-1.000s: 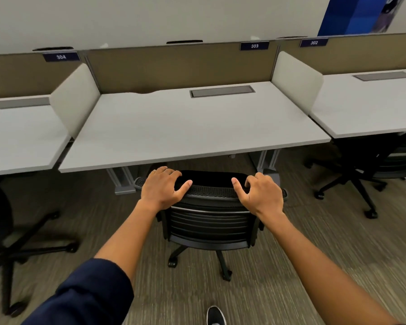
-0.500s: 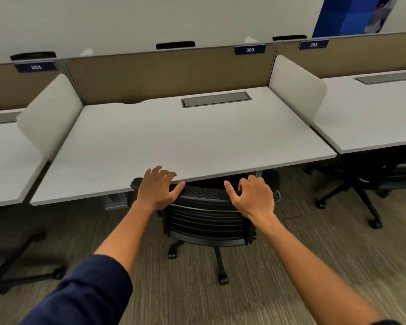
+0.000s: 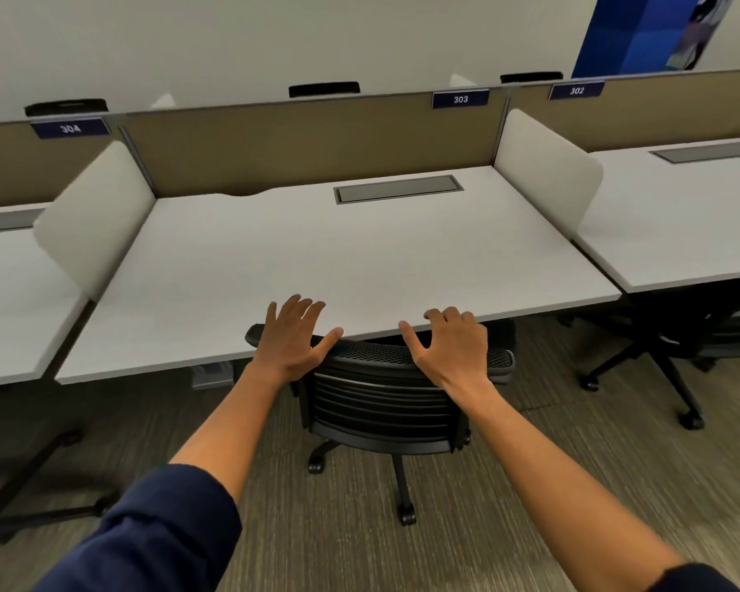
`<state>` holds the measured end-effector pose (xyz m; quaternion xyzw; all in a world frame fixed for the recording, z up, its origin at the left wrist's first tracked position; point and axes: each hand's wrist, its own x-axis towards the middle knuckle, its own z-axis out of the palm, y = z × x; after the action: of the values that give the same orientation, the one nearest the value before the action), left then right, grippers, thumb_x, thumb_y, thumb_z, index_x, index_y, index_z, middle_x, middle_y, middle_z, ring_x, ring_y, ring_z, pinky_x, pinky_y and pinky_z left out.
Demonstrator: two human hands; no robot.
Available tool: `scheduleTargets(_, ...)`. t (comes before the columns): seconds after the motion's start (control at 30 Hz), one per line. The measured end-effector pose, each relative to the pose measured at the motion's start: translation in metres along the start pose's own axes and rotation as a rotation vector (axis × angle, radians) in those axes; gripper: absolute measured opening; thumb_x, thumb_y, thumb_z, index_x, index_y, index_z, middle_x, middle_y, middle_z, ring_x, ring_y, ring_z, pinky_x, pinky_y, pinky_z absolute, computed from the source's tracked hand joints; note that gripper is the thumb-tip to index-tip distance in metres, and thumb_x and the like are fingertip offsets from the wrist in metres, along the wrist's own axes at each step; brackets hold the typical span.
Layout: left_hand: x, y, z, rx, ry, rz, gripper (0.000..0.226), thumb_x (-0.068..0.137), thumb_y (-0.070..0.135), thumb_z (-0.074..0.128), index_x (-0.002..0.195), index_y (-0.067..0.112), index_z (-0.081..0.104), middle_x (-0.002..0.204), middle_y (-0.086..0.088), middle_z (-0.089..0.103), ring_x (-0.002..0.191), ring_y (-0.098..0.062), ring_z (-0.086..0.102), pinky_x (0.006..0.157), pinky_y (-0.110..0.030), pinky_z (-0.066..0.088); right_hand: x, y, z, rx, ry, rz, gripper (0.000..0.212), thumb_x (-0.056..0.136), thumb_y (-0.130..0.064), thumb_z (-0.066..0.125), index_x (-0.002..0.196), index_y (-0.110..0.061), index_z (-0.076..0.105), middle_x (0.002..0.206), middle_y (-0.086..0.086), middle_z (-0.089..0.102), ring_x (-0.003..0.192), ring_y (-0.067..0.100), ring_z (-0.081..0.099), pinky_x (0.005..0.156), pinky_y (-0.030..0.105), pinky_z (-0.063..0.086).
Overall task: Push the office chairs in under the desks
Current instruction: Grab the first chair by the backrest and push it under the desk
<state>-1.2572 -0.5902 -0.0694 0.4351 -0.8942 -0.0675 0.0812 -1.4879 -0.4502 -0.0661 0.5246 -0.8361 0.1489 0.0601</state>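
A black mesh-backed office chair (image 3: pixel 381 403) stands with its seat under the white desk (image 3: pixel 317 258) labelled 303, its backrest top right at the desk's front edge. My left hand (image 3: pixel 293 339) rests on the left end of the backrest top, fingers straight and spread, reaching over the desk edge. My right hand (image 3: pixel 449 343) sits on the right part of the backrest top with fingers curled over it and the thumb out. The seat is hidden by the desk.
Another black chair (image 3: pixel 680 335) is partly under the desk at right, its wheeled base sticking out. A third chair's base (image 3: pixel 31 484) shows at lower left. White side dividers (image 3: pixel 95 215) separate the desks. The floor is grey-brown carpet.
The chair has rolled forward until its backrest meets the desk edge, and I have stepped closer. My left fingers have straightened out from their grip on the backrest.
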Motion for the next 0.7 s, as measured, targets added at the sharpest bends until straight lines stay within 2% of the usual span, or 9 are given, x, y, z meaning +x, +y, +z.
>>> scheduleTargets(0.17,-0.034,-0.004,-0.013,-0.010,0.095,-0.089,0.077,0.095,0.068,0.027,0.157,0.022,0.022,0.166,-0.006,0.020,0.155,-0.023,0.005,0.124,-0.052,0.001,0.004,-0.046,0.001,0.085,-0.022,-0.123,0.074,0.094,-0.073,0.031,0.141,-0.020,0.052,0.138,0.008,0.057,0.127,0.032,0.051,0.102,0.048,0.043)
scheduleTargets(0.33,-0.072,-0.017,-0.029,0.035,0.122,-0.167,0.079,0.096,0.068,0.028,0.159,0.022,0.014,0.168,-0.005,0.010,0.155,-0.024,-0.001,0.124,-0.054,0.001,0.001,-0.091,0.005,0.132,-0.028,-0.226,0.076,0.093,-0.074,0.030,0.147,-0.022,0.044,0.146,0.009,0.051,0.136,0.032,0.045,0.110,0.053,0.037)
scheduleTargets(0.7,-0.231,-0.114,-0.069,0.077,0.206,-0.469,0.082,0.095,0.069,0.028,0.160,0.021,0.010,0.168,-0.007,0.007,0.155,-0.026,-0.001,0.124,-0.057,0.005,-0.062,-0.248,0.005,0.186,-0.094,-0.520,0.080,0.091,-0.077,0.031,0.153,-0.025,0.031,0.161,0.008,0.032,0.148,0.032,0.029,0.118,0.060,0.026)
